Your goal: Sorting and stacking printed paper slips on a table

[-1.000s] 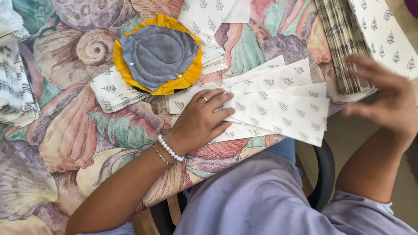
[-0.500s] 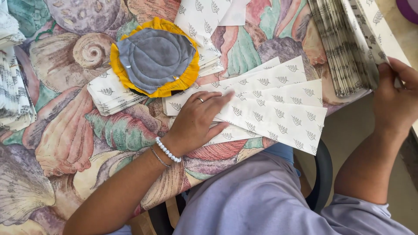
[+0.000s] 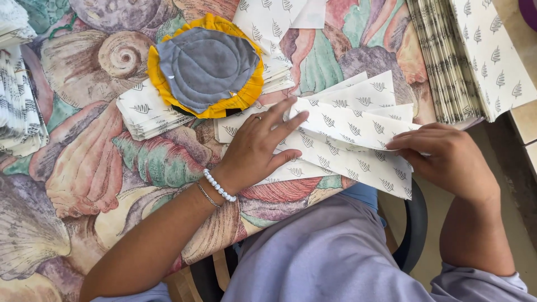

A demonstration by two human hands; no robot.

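Note:
Several white paper sheets (image 3: pixel 358 126) printed with small leaf marks lie fanned out near the table's front edge. My left hand (image 3: pixel 257 148), with a ring and a white bead bracelet, rests flat on their left part, fingers spread. My right hand (image 3: pixel 442 159) grips the right end of the top sheet, fingers curled over its edge. Just beyond my left hand lies a round grey and yellow quilted pad (image 3: pixel 206 64) on top of a stack of the same paper.
A shell-patterned tablecloth (image 3: pixel 84 184) covers the table. A thick pile of folded patterned sheets (image 3: pixel 464 56) sits at the back right. More paper stacks (image 3: pixel 146 112) lie left of the pad and at the far left edge (image 3: pixel 17 106).
My right hand has come down from the pile at the back right to the fanned sheets and laid a sheet on top. My left hand has stayed put.

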